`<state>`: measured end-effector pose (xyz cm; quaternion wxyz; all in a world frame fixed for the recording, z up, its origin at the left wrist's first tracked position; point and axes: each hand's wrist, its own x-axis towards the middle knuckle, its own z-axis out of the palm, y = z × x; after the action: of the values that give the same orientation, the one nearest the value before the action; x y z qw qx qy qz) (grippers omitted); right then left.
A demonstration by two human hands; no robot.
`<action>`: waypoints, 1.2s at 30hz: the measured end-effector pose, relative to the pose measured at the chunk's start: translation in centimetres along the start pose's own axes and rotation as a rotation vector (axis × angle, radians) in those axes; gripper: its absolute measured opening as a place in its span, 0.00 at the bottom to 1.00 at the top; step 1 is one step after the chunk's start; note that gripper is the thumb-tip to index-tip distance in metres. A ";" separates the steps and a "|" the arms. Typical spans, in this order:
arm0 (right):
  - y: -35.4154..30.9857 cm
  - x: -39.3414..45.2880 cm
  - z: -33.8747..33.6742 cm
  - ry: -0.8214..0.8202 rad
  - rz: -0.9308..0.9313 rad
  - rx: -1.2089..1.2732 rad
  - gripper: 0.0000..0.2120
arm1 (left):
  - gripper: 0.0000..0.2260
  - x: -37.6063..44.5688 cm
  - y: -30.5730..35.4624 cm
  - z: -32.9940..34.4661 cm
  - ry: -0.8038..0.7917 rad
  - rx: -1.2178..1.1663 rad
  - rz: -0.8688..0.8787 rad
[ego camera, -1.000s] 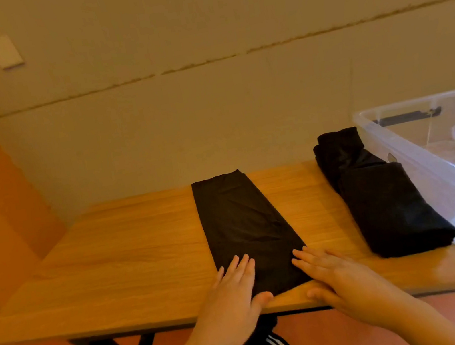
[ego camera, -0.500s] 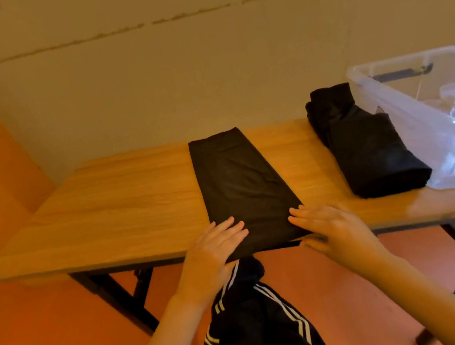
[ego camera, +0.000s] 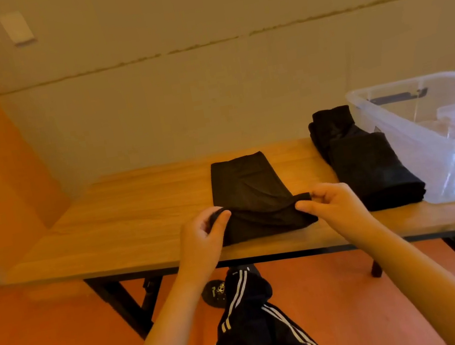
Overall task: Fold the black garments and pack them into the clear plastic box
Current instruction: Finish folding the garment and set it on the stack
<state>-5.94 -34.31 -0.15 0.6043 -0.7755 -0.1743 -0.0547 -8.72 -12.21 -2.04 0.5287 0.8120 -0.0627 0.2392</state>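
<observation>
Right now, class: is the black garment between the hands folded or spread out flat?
Partly folded. The black garment lies as a narrow strip, and both hands, left and right, pinch its near end, doubled back over itself.

I see a dim room with warm, yellow-orange light all over. The picture is soft and a bit blurry. The black garment (ego camera: pixel 249 195) is so dark that I can hardly see its folds. Bright white shine sits on the clear plastic box (ego camera: pixel 411 126). The wooden table (ego camera: pixel 136 208) glows a little. Straight lines bend near the edges, and the corners look smeared.
</observation>
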 end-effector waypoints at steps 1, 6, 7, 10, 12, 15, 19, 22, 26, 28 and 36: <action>-0.4 0.2 0.0 -0.015 0.014 0.040 0.15 | 0.07 0.4 0.4 -0.1 -0.015 -0.007 -0.014; -2.1 0.9 -0.5 -0.083 0.103 0.225 0.09 | 0.07 2.1 2.6 -0.6 -0.122 -0.153 -0.132; -2.3 1.1 -0.7 -0.106 0.123 0.259 0.08 | 0.07 2.5 2.8 -0.6 -0.137 -0.194 -0.169; -2.2 1.8 -1.2 -0.188 0.187 0.276 0.08 | 0.07 3.3 3.0 -0.6 -0.185 -0.195 -0.253; -1.7 2.6 -1.4 -0.188 0.227 0.247 0.09 | 0.08 3.9 2.6 -0.5 -0.177 -0.166 -0.278; -1.1 4.1 -1.7 -0.155 0.256 0.229 0.09 | 0.07 5.1 2.0 -0.5 -0.162 -0.165 -0.313; -1.0 7.5 -1.7 -0.106 0.294 0.208 0.08 | 0.06 8.4 1.0 0.0 -0.150 -0.167 -0.355; -0.4 11.6 -1.5 -0.040 0.298 0.092 0.07 | 0.06 12.2 -0.6 1.1 -0.101 -0.135 -0.371; 3.6 16.4 -0.8 -0.064 0.300 -0.407 0.06 | 0.03 15.1 -5.1 3.2 -0.080 0.018 -0.459; 6.0 16.8 -0.3 -0.112 0.324 -0.581 0.06 | 0.02 15.0 -7.2 4.0 -0.088 0.173 -0.458; 10.4 16.7 0.6 0.035 0.234 -0.620 0.04 | 0.03 15.5 -10.0 4.6 0.004 0.284 -0.382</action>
<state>13.02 -32.47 -4.91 0.3447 -0.9362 -0.0489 -0.0487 9.88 -9.60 -4.79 0.4452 0.8747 0.1274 0.1430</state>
